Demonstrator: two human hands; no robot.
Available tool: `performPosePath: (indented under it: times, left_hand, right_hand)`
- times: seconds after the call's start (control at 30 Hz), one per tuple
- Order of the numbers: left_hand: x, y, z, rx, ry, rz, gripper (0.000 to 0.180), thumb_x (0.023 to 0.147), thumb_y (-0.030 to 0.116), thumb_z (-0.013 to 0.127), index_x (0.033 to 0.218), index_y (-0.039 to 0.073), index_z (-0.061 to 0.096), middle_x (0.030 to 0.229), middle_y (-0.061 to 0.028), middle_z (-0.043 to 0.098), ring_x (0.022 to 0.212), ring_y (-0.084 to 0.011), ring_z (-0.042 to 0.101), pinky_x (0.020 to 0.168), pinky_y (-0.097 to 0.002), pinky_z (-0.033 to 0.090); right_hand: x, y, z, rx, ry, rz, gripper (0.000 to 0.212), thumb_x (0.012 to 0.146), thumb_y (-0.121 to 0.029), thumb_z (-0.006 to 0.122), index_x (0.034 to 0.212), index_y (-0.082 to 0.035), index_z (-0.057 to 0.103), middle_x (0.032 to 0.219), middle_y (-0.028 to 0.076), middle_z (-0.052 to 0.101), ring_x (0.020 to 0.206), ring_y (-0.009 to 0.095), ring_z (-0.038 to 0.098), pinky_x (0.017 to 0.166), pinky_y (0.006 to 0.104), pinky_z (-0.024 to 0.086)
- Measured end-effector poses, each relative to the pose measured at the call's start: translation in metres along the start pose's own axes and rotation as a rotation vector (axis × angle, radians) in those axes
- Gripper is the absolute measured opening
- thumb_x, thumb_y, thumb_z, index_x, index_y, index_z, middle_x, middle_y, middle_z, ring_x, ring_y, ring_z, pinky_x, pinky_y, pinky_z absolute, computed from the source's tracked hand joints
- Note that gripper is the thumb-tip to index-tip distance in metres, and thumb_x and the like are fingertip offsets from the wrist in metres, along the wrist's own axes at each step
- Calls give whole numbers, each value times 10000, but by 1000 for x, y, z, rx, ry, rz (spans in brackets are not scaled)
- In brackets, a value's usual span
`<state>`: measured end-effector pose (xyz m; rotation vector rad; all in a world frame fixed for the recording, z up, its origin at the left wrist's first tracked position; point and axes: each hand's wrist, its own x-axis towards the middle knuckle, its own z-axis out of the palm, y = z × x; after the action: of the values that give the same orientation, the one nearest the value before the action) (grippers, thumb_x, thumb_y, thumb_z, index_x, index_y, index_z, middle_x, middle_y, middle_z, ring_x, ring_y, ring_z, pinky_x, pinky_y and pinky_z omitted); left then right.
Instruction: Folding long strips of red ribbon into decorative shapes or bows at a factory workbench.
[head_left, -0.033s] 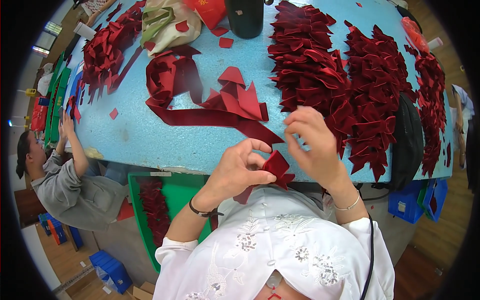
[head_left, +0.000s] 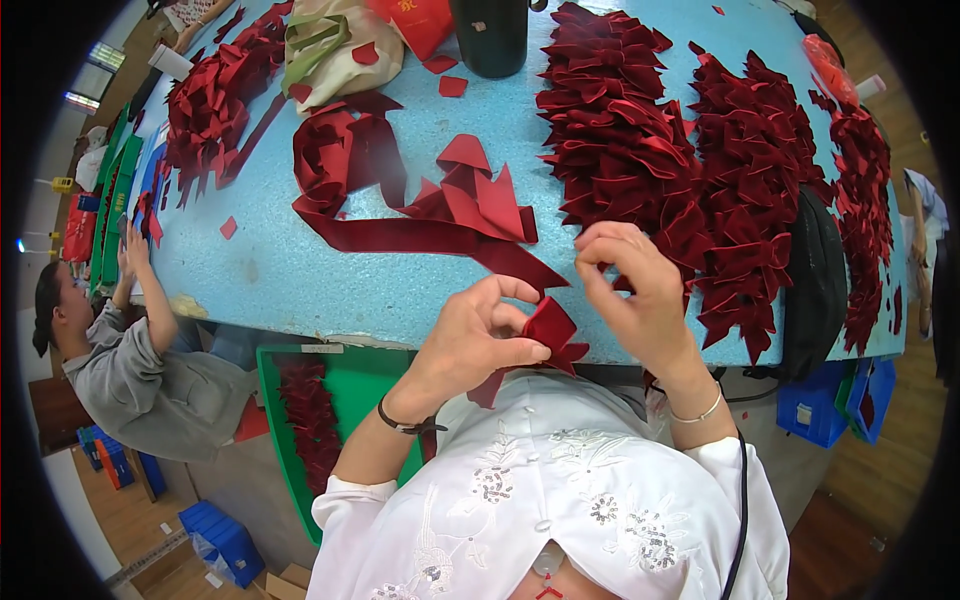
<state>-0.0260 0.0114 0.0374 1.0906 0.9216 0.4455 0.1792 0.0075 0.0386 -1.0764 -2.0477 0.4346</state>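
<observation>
A dark red velvet ribbon bow (head_left: 550,325) is pinched between the thumb and fingers of my left hand (head_left: 478,328), close to the table's near edge. Its tails hang down towards my white shirt. To the right of the bow, apart from it, my right hand (head_left: 632,285) is raised with thumb and forefinger pressed together. Whatever they hold, if anything, is too small to make out. Just beyond both hands, a long red ribbon strip (head_left: 400,236) lies on the table, with loose folded ribbon pieces (head_left: 475,190) beside it.
Rows of finished red bows (head_left: 615,120) cover the right of the blue table (head_left: 270,285). A black cup (head_left: 490,40) and a cloth bag (head_left: 340,60) stand at the far side. Below the left edge sits a green bin (head_left: 365,390) holding bows. A co-worker (head_left: 150,360) sits at left.
My right hand has shifted slightly down and to the right, and its thumb and forefinger have come together. My left hand and the bow have barely moved.
</observation>
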Motion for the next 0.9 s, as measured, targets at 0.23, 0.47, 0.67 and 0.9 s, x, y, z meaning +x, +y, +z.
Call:
performPosePath:
  times: [0.23,0.47,0.67,0.9]
  left_hand:
    - [0,-1,6,-55,23,67,492,709,4,730,1127,-19,471,783,-31,659,687,-59,556,631,-213,437]
    - [2,-16,9,36,-183,-18,427,714,-51,730,1092,-4,536,818,-22,663,731,-48,578,679,-184,453]
    - [0,-4,15,-115,-45,-47,357,727,3,729,1039,-14,555,784,-30,663,695,-50,581,624,-196,461]
    - [3,-2,13,-111,2,37,323,739,-6,718,1022,0,563,759,-13,648,676,-46,574,605,-185,453]
  right_hand:
    - [-15,-6,-2,756,-206,643,130,784,-55,696,864,22,629,820,55,642,738,100,578,656,230,473]
    - [-11,-8,7,644,41,467,90,826,-38,659,882,19,618,764,42,617,690,79,559,616,219,460]
    - [-9,1,-5,603,54,534,83,829,-32,657,876,20,612,749,32,609,652,72,546,593,195,449]
    - [-21,3,3,921,-214,650,97,819,-48,679,874,17,633,731,37,623,653,74,543,581,214,435]
